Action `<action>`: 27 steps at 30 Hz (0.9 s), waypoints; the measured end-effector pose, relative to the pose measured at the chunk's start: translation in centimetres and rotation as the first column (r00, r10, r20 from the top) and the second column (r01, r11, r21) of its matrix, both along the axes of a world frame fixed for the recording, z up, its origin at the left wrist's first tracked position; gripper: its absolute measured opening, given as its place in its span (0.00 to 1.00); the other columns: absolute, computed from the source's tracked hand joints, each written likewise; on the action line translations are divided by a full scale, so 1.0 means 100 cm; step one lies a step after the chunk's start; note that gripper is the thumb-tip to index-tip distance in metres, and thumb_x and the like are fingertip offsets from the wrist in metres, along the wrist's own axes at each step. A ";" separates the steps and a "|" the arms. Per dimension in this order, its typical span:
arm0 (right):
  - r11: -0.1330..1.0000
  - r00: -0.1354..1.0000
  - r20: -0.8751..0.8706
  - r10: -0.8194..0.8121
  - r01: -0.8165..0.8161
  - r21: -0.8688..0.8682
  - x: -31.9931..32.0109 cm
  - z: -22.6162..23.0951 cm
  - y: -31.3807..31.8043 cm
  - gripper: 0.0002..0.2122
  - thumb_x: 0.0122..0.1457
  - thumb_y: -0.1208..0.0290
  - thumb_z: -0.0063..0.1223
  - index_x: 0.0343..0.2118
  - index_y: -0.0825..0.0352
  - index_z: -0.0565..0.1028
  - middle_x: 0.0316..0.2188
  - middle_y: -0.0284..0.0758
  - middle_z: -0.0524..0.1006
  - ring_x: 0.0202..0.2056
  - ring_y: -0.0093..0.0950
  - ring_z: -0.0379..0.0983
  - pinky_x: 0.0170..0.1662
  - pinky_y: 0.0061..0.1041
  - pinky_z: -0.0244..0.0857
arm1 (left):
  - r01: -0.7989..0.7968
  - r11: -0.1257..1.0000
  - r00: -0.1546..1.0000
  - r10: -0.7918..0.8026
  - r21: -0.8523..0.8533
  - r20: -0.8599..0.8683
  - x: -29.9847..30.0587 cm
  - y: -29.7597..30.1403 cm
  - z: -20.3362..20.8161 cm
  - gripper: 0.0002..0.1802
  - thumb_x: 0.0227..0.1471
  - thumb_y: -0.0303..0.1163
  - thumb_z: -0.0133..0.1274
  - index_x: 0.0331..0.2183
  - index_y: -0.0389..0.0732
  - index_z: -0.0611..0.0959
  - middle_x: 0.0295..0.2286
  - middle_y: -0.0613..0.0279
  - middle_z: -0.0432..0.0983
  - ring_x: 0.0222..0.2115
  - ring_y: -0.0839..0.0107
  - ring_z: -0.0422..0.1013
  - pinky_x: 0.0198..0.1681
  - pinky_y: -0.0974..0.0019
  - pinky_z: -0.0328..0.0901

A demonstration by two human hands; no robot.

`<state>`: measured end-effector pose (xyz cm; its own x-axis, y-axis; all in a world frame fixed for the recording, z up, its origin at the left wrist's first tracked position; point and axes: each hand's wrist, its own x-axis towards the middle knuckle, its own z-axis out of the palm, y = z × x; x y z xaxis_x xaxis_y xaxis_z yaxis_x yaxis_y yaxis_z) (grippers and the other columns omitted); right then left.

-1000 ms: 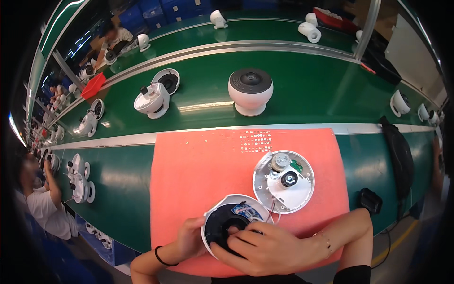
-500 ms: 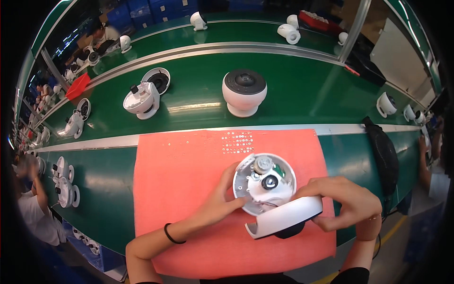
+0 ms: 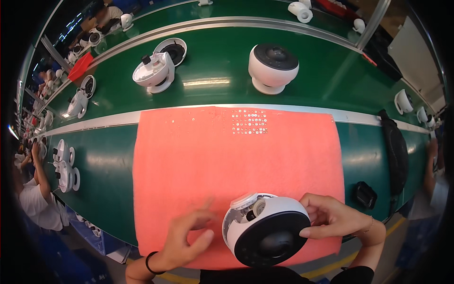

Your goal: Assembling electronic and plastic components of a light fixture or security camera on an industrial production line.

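Observation:
A round white camera with a black front face (image 3: 272, 239) is near the front edge of the pink mat (image 3: 189, 161). Its front cover now lies over the bowl-shaped housing (image 3: 228, 227), tilted, with a gap at the top left where the inner parts (image 3: 257, 208) show. My right hand (image 3: 333, 215) grips the cover's right rim, thumb on the black face. Just left of the camera is my left hand (image 3: 189, 234), holding nothing, fingers apart and slightly blurred. Whether the cover is seated on the housing cannot be told.
Small screws (image 3: 249, 122) lie in rows at the mat's far edge. Beyond, a closed camera (image 3: 273, 68) and an opened one (image 3: 153, 73) stand on the green belt. More opened units (image 3: 66, 168) are at left. A black pouch (image 3: 395, 151) and small black tray (image 3: 364, 195) lie right.
The cover has swung up over the housing, its black face now toward me. My left hand has let go of the housing and moved left. The view has shifted, showing more of the near side.

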<state>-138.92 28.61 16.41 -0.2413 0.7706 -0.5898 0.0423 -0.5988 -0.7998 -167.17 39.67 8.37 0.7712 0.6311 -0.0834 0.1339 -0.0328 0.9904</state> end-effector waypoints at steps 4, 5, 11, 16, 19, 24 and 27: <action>1.000 1.000 -0.028 0.004 -0.005 -0.018 -0.014 -0.003 0.004 0.15 0.53 0.72 0.53 0.41 0.69 0.63 0.36 0.34 0.74 0.38 0.18 0.69 0.39 0.19 0.65 | 0.126 0.893 0.991 -0.097 0.431 -0.089 0.006 -0.003 0.020 0.24 0.39 0.39 0.57 0.35 0.28 0.76 0.21 0.52 0.76 0.24 0.62 0.75 0.31 0.70 0.68; 1.000 1.000 -0.010 0.004 -0.004 -0.011 -0.016 -0.006 0.003 0.15 0.53 0.72 0.53 0.41 0.69 0.63 0.36 0.34 0.74 0.38 0.18 0.69 0.39 0.19 0.65 | 0.111 0.873 0.993 -0.076 0.474 -0.092 0.014 -0.001 0.025 0.25 0.36 0.41 0.60 0.33 0.29 0.77 0.20 0.53 0.75 0.21 0.63 0.74 0.25 0.71 0.66; 0.999 0.994 0.104 -0.016 0.012 0.039 -0.028 0.003 0.005 0.15 0.50 0.71 0.57 0.37 0.70 0.66 0.31 0.34 0.75 0.33 0.19 0.72 0.36 0.18 0.68 | 0.217 0.769 0.948 -0.019 0.602 -0.317 0.006 0.002 0.040 0.28 0.30 0.48 0.65 0.28 0.33 0.79 0.14 0.58 0.73 0.13 0.67 0.71 0.15 0.74 0.62; 0.880 0.838 0.542 0.066 -0.305 0.364 -0.027 0.001 0.019 0.14 0.47 0.64 0.59 0.20 0.68 0.69 0.15 0.34 0.72 0.17 0.24 0.71 0.20 0.21 0.63 | 0.272 0.724 0.937 -0.050 0.634 -0.345 0.003 0.011 0.029 0.25 0.31 0.50 0.64 0.22 0.37 0.78 0.10 0.65 0.70 0.09 0.70 0.68 0.12 0.72 0.60; 0.781 0.707 0.706 0.044 -0.464 0.417 -0.024 -0.014 0.024 0.17 0.49 0.58 0.54 0.16 0.66 0.67 0.11 0.33 0.69 0.13 0.30 0.67 0.15 0.25 0.57 | 0.244 0.671 0.956 -0.044 0.700 -0.290 0.005 0.015 0.027 0.29 0.34 0.55 0.61 0.11 0.39 0.69 0.03 0.65 0.57 0.03 0.68 0.57 0.07 0.69 0.53; 0.681 0.603 0.797 -0.030 -0.572 0.458 -0.032 -0.016 0.031 0.18 0.50 0.55 0.51 0.14 0.65 0.66 0.10 0.33 0.67 0.12 0.32 0.65 0.13 0.27 0.56 | 0.444 0.653 0.848 -0.084 0.613 -0.524 -0.002 0.022 0.044 0.25 0.34 0.53 0.60 0.22 0.39 0.78 0.09 0.68 0.69 0.09 0.70 0.68 0.13 0.71 0.61; 0.611 0.515 0.853 -0.086 -0.649 0.453 -0.038 -0.019 0.033 0.18 0.49 0.55 0.52 0.14 0.65 0.66 0.09 0.32 0.65 0.11 0.31 0.64 0.13 0.28 0.56 | 0.448 0.666 0.838 -0.082 0.596 -0.539 -0.007 0.025 0.043 0.24 0.34 0.53 0.60 0.22 0.40 0.79 0.09 0.69 0.69 0.09 0.70 0.67 0.13 0.70 0.61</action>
<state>-142.72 31.91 14.54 -0.2941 0.9557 -0.0095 0.8584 0.2598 -0.4423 -167.92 42.17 12.70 0.9036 0.4191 -0.0887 0.4047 -0.7671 0.4977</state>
